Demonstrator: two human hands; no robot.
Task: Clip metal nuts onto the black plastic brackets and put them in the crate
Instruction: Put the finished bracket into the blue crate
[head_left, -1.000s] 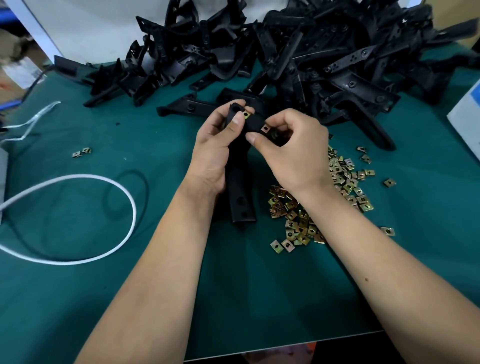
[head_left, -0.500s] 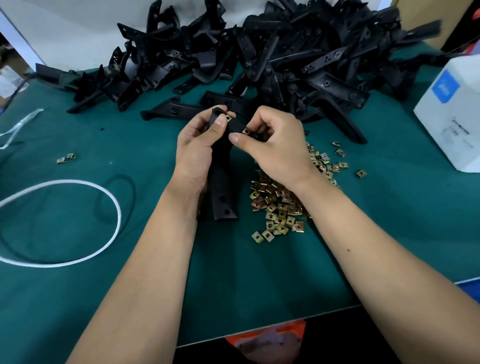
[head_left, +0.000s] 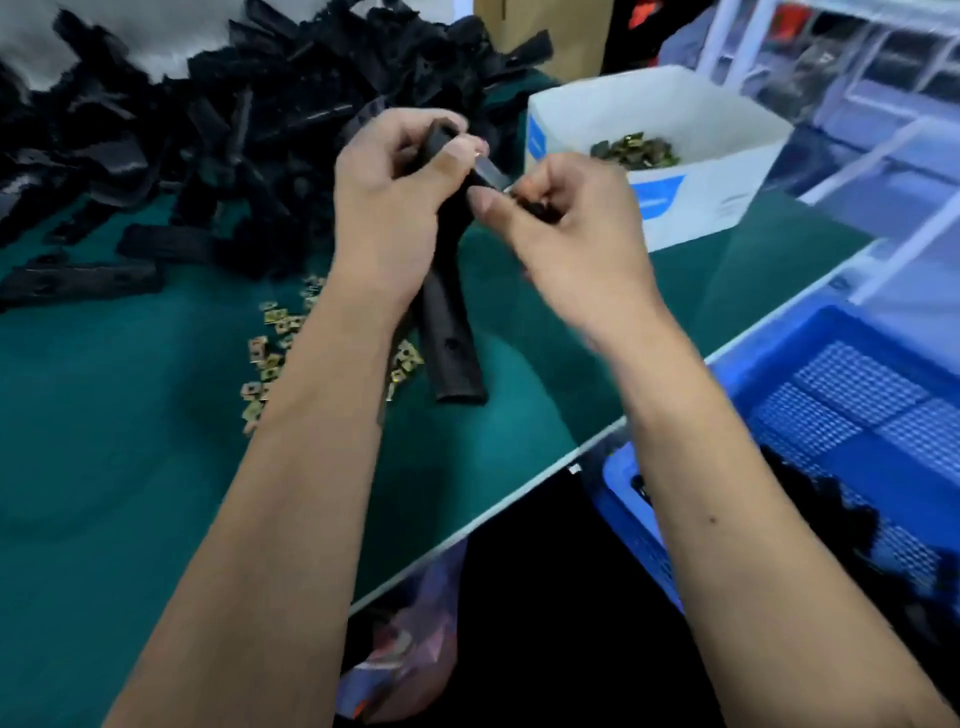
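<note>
Black plastic, a bracket (head_left: 451, 332), is gripped near its top by the left hand (head_left: 387, 208), fingers curled round it, so its upper end is steadied above the green table (head_left: 130, 415). That end is pinched by the right hand (head_left: 566, 228), apparently to seat a nut, though blur hides it. Loose nuts (head_left: 267, 353) are kept nearby; the blue crate (head_left: 779, 364) is set beside the table for finished pieces.

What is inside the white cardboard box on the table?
The white box holds a heap of brass-coloured metal nuts against its near wall. The rest of its floor is hidden by that wall.
</note>
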